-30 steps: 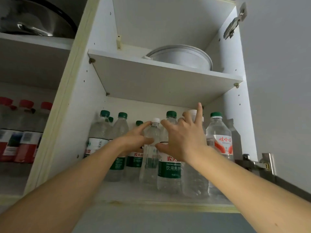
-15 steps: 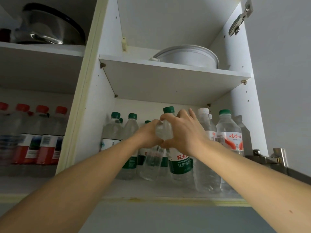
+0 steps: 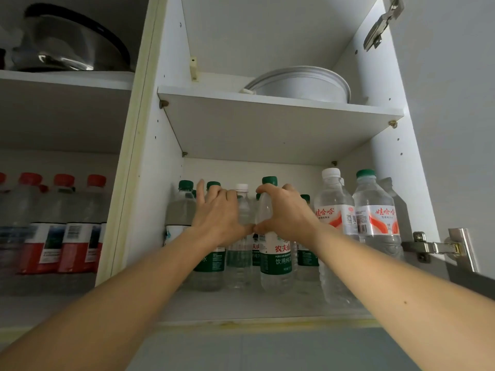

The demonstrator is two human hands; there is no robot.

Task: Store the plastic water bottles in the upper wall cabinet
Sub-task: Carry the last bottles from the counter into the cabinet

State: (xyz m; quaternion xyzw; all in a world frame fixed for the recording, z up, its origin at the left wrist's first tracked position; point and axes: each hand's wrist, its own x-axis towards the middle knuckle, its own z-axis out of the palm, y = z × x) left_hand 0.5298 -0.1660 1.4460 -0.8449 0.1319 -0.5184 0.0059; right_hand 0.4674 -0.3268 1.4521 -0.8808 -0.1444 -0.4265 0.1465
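Right hand (image 3: pixel 286 212) curling round the shoulder of a green-capped bottle (image 3: pixel 276 253) at centre frame, gripping it upright on the lower shelf (image 3: pixel 267 306). Left hand (image 3: pixel 217 212) lying with fingers spread and loose against the neighbouring bottles, thumb tip touching the right thumb, holding nothing. Standing right of centre: two red-labelled bottles (image 3: pixel 375 223).

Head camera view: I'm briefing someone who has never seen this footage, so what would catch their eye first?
Two hands meet at the middle of the lower shelf: the right hand grips a green-capped bottle by its shoulder, while the left hand rests against the neighbouring bottles. To the right stand two bottles with red-and-white labels. A white round pan sits on the shelf above.
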